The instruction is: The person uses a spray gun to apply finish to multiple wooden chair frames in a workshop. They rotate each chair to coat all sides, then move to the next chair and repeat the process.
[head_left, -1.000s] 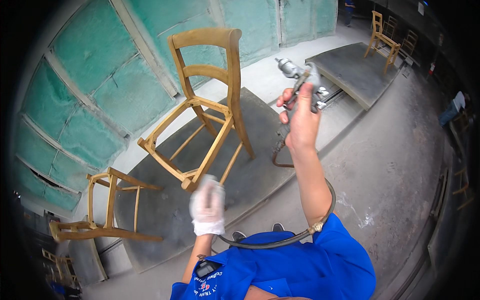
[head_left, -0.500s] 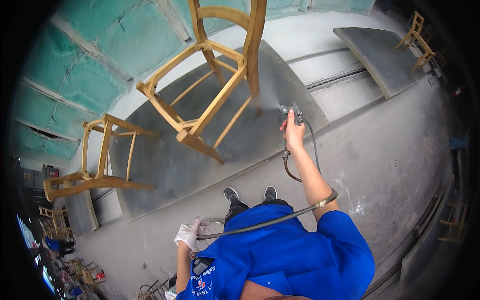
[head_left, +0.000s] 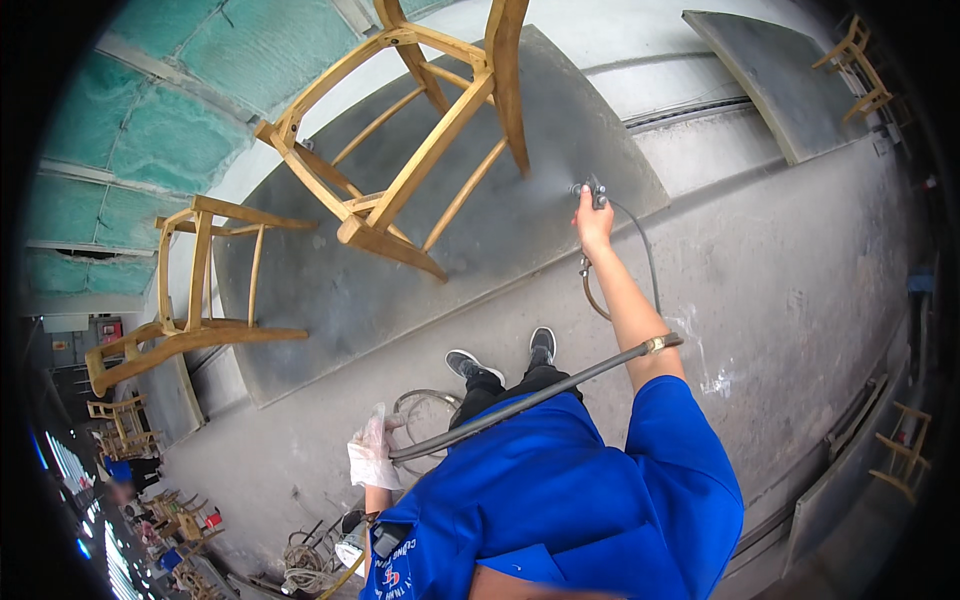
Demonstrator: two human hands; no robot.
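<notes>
Spray gun [head_left: 597, 193] in right hand [head_left: 593, 225], its fingers closed round the grip. Left to right: smaller-looking wooden chair frame [head_left: 199, 265], well left of those fingers; gloved left hand [head_left: 372, 452] at the dark hose [head_left: 540, 400], grip or mere touch, cannot tell; larger-looking seatless chair [head_left: 430, 152], near, left of the right fingers. Risk: longer right reach could tighten hose against forearm [head_left: 628, 300], jerking the nozzle.

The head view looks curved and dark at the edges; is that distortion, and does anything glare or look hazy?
Head view, edges: yes, likely fisheye distortion, with a black rim and bowed ends on the gray platform; head view, lower left: bright lights glare; head view, right of center: pale haze beside the spray gun.
</notes>
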